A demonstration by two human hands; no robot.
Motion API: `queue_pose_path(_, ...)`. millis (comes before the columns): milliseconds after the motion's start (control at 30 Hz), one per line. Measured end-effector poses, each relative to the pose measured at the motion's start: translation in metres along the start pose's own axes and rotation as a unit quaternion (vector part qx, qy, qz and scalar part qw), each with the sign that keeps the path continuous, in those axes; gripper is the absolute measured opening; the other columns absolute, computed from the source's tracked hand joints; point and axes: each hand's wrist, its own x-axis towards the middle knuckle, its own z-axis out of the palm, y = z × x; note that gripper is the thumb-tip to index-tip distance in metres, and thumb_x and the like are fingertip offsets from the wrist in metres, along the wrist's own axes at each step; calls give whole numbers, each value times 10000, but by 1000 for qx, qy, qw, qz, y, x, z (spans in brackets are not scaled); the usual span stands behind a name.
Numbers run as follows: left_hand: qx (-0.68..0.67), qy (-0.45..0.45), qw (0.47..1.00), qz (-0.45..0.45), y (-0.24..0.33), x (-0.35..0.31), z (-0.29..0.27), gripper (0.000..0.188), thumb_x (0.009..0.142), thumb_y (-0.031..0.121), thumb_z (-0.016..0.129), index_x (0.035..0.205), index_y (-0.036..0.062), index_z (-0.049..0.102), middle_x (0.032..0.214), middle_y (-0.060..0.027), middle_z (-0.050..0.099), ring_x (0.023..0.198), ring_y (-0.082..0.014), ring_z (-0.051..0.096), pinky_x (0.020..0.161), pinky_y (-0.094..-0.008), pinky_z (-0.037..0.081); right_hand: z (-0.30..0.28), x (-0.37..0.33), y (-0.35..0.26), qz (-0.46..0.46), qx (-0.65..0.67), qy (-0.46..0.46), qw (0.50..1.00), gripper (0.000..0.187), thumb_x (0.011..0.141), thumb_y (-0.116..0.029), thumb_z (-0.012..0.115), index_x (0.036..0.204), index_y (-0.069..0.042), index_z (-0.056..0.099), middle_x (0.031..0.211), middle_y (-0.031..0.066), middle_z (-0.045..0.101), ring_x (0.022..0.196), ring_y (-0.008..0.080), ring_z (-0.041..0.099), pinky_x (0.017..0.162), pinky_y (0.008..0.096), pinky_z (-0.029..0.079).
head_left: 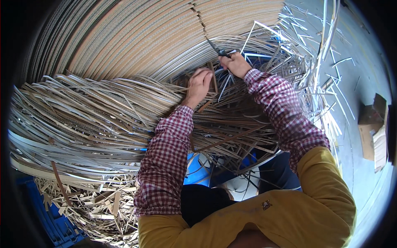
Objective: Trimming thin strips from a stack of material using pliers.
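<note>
Checked sleeves lead to right hand (236, 64) fingers clamping scissors (219, 50), left hand (199, 84) gripping cardboard strips (103, 111).

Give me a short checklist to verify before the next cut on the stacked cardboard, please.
1. Right hand holds the cutting tool: ok.
2. Tool tip meets the cardboard stack edge: ok.
3. Left hand sits away from the blade: ok, but close.
4. Blade open or shut: cannot tell.
5. Loose cardboard strips crowd both hands: not ok.
6. Left hand's grip on a strip: cannot tell.
</note>
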Motion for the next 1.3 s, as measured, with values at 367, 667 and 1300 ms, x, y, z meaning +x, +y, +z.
queue_pose_path(367,59,-140,986,-63,0,1,4,314,900,263,460,871,-9,615,804,-203,592,810,-356,556,725,-423,422,-51,-110,-4,68,-136,-288,946,313,866,-313,566,698,-65,654,782,107,635,763,191,588,828,392,433)
queue_pose_path(667,91,-96,989,-66,-9,1,5,363,911,314,433,856,-10,586,813,-199,566,789,-365,540,703,-438,412,-28,4,-16,76,5,-63,995,413,831,-388,586,762,10,671,619,83,616,566,175,572,593,292,465)
queue_pose_path(1300,201,-85,975,-53,0,-9,-3,267,868,270,502,931,58,652,911,-147,637,850,-340,587,733,-423,462,-49,-22,-21,80,-15,-103,991,412,845,-410,575,719,-27,661,696,91,615,615,164,576,597,315,500)
